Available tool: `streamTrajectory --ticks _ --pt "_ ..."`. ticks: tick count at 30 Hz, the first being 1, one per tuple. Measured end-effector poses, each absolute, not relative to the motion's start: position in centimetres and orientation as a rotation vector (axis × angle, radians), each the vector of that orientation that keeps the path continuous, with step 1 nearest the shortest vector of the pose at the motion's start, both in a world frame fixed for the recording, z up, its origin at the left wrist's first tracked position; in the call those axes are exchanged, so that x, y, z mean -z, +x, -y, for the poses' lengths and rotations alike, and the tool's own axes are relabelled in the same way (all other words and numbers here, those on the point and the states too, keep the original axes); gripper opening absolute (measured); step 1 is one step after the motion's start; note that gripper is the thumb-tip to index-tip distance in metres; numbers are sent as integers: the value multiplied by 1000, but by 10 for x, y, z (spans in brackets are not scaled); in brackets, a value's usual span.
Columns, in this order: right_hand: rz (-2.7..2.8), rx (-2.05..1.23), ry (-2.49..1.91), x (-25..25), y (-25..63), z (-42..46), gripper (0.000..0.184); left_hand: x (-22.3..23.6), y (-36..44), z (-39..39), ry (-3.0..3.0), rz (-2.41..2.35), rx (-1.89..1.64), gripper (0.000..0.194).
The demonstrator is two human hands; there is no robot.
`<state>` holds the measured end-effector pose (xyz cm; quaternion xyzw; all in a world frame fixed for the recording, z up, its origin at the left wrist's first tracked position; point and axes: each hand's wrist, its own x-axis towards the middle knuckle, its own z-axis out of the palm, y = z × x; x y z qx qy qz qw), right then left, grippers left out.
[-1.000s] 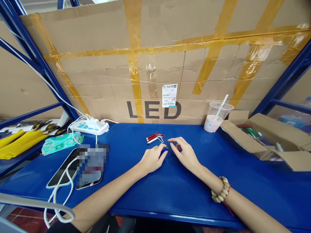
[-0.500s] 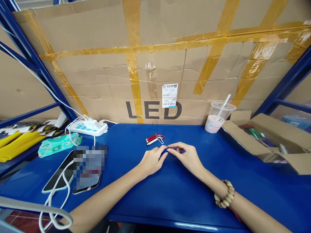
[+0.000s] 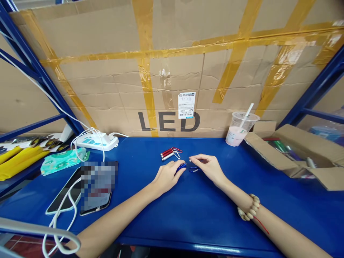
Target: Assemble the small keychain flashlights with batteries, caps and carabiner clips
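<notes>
My left hand [image 3: 167, 177] is closed, thumb and forefinger pinching a small blue keychain flashlight [image 3: 182, 165], whose body is mostly hidden by the fingers. To its right, my right hand [image 3: 208, 167] pinches a tiny silvery piece [image 3: 190, 160], too small to name. A blue carabiner [image 3: 193, 169] shows just below the right fingertips; I cannot tell what it hangs from. The two hands are a short gap apart. Just behind them lie red keychain flashlights [image 3: 167, 152] and a silver one [image 3: 168, 156] with carabiners, side by side on the blue table [image 3: 182, 215].
At right stand a pink drink cup [image 3: 236, 132] with a straw and an open cardboard box [image 3: 290, 157] of loose items. On the left are a power strip [image 3: 94, 141], a tissue pack [image 3: 61, 161], two phones [image 3: 64, 193] and a white cable [image 3: 72, 197]. A large carton [image 3: 120, 89] stands behind.
My right hand came in to touch the blue flashlight at my left fingertips, then drew back to the right with the tiny silvery piece. My left hand stayed nearly in place.
</notes>
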<state>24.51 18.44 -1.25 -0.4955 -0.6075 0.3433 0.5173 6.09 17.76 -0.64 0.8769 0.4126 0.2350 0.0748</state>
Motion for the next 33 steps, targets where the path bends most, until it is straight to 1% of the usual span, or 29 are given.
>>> streamTrajectory --ticks 6,12,18,28,33 --pt "1478 -894 -1184 11 241 -180 33 9 60 -179 2697 -1202 -712 27" --pt "1536 -897 -1147 9 241 -178 32 13 58 -182 2744 -1177 -740 28" --pt "1618 -811 -1181 4 239 -172 27 12 58 -182 2697 -1139 -781 27" --pt "1739 -855 -1157 -4 244 -172 18 9 54 -177 2736 -962 -809 30" --pt "1860 -770 -1213 1 248 -174 18 10 54 -177 2739 -937 -715 31"
